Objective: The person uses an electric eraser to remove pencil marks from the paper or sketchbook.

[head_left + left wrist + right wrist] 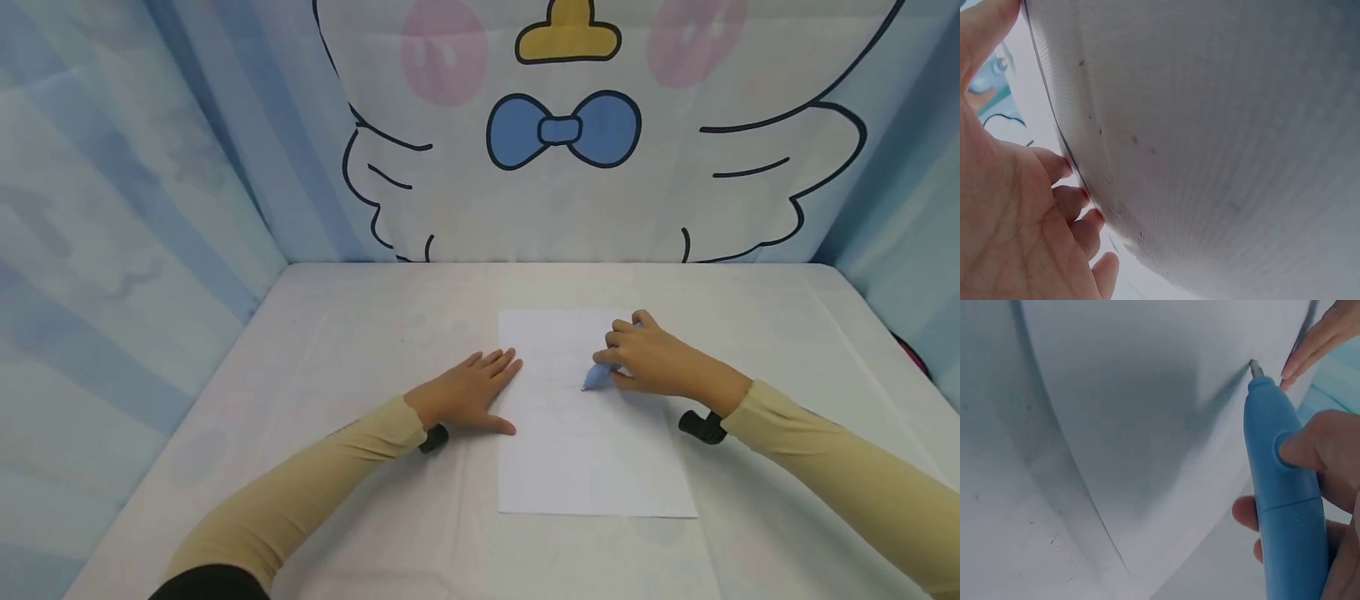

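A sheet of white paper [585,467] lies flat, its long sides running away from me. In the head view my left hand [468,390] rests on its left edge with fingers spread and straight. The left wrist view shows the palm side of that hand [1019,219] along the paper's edge. My right hand [660,358] grips a thick blue pen-shaped tool [1288,531] above the sheet. Its thumb [1304,447] presses on a round button near the front. The tool's narrow metal tip [1256,369] points down at the paper and appears to touch it.
A pale cloth covers the table [360,333]. Behind it hangs a curtain with a cartoon figure and a blue bow tie [562,131]. Blue patterned curtains [112,250] close the sides. Dark camera mounts [702,427] sit under both wrists.
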A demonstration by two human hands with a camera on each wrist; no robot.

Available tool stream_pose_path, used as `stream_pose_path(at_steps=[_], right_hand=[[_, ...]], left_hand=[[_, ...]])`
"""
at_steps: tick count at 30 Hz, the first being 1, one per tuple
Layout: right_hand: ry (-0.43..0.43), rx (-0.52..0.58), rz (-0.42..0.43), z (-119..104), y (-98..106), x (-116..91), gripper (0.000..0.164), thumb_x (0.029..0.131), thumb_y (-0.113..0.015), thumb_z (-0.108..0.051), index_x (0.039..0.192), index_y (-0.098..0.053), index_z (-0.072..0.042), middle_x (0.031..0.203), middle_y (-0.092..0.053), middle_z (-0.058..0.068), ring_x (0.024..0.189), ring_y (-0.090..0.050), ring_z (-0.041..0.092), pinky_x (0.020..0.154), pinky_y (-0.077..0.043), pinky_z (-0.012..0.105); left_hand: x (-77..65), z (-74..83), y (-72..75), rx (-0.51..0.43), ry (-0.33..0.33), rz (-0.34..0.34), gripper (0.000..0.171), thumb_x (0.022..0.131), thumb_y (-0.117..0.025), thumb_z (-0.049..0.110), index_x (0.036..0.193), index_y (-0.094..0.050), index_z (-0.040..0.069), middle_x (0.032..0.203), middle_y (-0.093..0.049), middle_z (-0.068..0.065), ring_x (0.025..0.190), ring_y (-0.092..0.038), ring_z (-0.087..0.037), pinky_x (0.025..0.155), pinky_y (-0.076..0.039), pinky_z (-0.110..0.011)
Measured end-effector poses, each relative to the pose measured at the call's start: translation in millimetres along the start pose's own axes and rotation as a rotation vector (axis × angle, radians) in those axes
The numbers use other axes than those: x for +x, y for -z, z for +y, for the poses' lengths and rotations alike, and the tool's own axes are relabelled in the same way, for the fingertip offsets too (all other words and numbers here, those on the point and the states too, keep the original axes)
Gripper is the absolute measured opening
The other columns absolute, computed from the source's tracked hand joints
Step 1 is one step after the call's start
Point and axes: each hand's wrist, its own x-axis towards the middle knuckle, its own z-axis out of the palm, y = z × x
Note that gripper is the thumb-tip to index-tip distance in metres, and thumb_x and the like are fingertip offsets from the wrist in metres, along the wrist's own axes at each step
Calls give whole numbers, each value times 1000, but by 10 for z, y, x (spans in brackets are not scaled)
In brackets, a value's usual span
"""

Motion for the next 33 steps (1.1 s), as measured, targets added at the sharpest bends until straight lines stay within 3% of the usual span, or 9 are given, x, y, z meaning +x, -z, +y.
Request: stream_pose_path(at_steps=[33], right_hand=[[5,1,-9,101,23,-150,21,73,-76,-16,94,-73,-13,80,-64,5,78,-51,21,80,-41,50]], left_hand=[[16,4,-14,0,-5,-6,103,80,-46,75,153,-3,16,160,0,-4,148,-4,-20,121,-8,-41]])
